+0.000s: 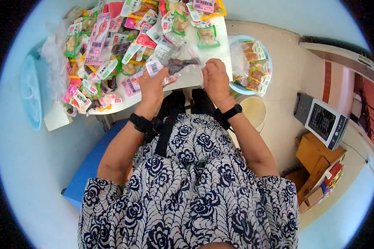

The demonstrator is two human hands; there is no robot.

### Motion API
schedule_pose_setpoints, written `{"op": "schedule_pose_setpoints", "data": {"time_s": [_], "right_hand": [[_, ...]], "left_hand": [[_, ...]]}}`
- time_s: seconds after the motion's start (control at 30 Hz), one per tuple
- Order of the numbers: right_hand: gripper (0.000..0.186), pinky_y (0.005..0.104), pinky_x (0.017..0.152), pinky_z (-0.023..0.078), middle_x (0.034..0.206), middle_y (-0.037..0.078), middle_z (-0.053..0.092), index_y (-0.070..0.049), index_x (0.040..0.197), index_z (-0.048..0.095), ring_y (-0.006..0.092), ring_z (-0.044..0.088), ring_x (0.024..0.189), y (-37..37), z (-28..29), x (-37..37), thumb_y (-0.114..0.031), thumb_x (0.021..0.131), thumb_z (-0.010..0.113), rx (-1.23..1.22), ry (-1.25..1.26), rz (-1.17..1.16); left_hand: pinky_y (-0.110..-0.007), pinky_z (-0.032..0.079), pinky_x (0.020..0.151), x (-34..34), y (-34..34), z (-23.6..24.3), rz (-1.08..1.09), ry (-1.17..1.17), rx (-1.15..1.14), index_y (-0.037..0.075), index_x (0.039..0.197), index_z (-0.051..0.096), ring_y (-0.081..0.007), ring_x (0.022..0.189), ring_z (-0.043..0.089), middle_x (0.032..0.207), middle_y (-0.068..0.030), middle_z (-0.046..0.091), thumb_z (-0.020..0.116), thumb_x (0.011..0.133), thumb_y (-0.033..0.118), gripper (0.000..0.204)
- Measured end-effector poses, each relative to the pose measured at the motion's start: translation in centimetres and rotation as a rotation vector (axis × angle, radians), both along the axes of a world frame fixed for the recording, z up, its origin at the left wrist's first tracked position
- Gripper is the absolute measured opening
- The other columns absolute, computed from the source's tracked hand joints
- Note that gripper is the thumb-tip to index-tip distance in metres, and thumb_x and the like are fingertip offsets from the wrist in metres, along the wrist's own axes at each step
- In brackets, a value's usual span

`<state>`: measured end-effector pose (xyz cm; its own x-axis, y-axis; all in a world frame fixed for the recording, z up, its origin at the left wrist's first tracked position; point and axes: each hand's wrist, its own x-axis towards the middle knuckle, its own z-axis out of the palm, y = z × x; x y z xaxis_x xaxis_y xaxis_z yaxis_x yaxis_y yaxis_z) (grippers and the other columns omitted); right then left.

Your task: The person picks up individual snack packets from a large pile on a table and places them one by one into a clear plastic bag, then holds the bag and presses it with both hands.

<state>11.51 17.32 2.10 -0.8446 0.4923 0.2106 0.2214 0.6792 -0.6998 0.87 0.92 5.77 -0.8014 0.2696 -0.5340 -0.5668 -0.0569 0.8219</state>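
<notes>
Between my two hands stretches a clear plastic packet with a dark brown piece of meat (179,65) inside, held above the near edge of the white table (187,81). My left hand (153,86) is closed on the packet's end with the white label. At the other end, the fingers of my right hand (216,79) pinch the clear plastic edge. Just beyond my left hand lies a heap of small vacuum-sealed snack packets (122,50) with pink, green, yellow and red printing. A green-edged packet (207,36) lies apart at the table's right side.
Right of the table, a light blue basin (237,88) holds yellow-edged packets, with a pale bucket (253,108) nearer me. Another blue basin (31,93) and a clear plastic bag (56,70) are at the left. Farther right are a black-and-white appliance (322,120) and cardboard boxes (316,159).
</notes>
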Motion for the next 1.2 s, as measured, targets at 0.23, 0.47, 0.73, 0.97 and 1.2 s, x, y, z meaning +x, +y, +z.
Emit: {"op": "schedule_pose_setpoints", "data": {"time_s": [0.23, 0.47, 0.73, 0.97, 1.2], "right_hand": [[0.012, 0.0418, 0.074, 0.048, 0.099, 0.016, 0.051, 0.0, 0.088, 0.053, 0.0354, 0.054, 0.089, -1.4, -0.5, -0.7, -0.007, 0.079, 0.057, -0.135, 0.026, 0.068], [0.016, 0.0408, 0.073, 0.05, 0.102, 0.016, 0.052, 0.0, 0.092, 0.052, 0.0362, 0.055, 0.087, -1.9, -0.3, -0.7, -0.006, 0.078, 0.058, -0.168, 0.004, 0.133], [0.02, 0.0388, 0.078, 0.049, 0.106, 0.017, 0.053, 0.0, 0.09, 0.052, 0.0354, 0.054, 0.097, -2.4, -0.2, -0.4, -0.004, 0.071, 0.059, -0.138, 0.046, 0.298], [0.02, 0.0407, 0.086, 0.046, 0.117, 0.017, 0.052, -0.001, 0.09, 0.048, 0.0374, 0.05, 0.105, -2.1, -0.4, -0.3, -0.003, 0.073, 0.058, -0.182, 0.144, 0.358], [0.012, 0.0408, 0.087, 0.045, 0.122, 0.016, 0.051, -0.004, 0.084, 0.049, 0.0371, 0.05, 0.106, -2.2, -0.4, 0.0, -0.004, 0.075, 0.057, -0.189, 0.121, 0.366]], "left_hand": [[-0.035, 0.06, 0.062, 0.5, 0.7, -1.1, -0.134, 0.055, -0.008, -0.001, 0.101, 0.054, -0.0169, 0.076, 0.062, 0.092, -0.007, 0.06, 0.058, 0.083, -0.002, 0.018], [-0.029, 0.056, 0.059, 0.8, 1.6, -2.3, -0.035, -0.018, 0.049, 0.001, 0.092, 0.061, -0.0125, 0.071, 0.06, 0.086, -0.0035, 0.063, 0.062, 0.079, -0.002, 0.014], [-0.028, 0.053, 0.067, 0.5, 1.7, -3.0, -0.214, 0.003, -0.023, 0.002, 0.103, 0.062, -0.012, 0.078, 0.061, 0.094, -0.0032, 0.064, 0.057, 0.085, 0.003, 0.019], [-0.031, 0.052, 0.074, 0.6, 1.7, -1.6, -0.336, -0.3, 0.083, 0.004, 0.112, 0.058, -0.016, 0.089, 0.061, 0.102, -0.0036, 0.063, 0.052, 0.087, 0.003, 0.026], [-0.031, 0.05, 0.075, 1.6, 2.2, -4.6, -0.222, -0.41, 0.355, 0.006, 0.115, 0.056, -0.0173, 0.094, 0.059, 0.105, -0.0048, 0.061, 0.048, 0.087, 0.001, 0.029]]}}
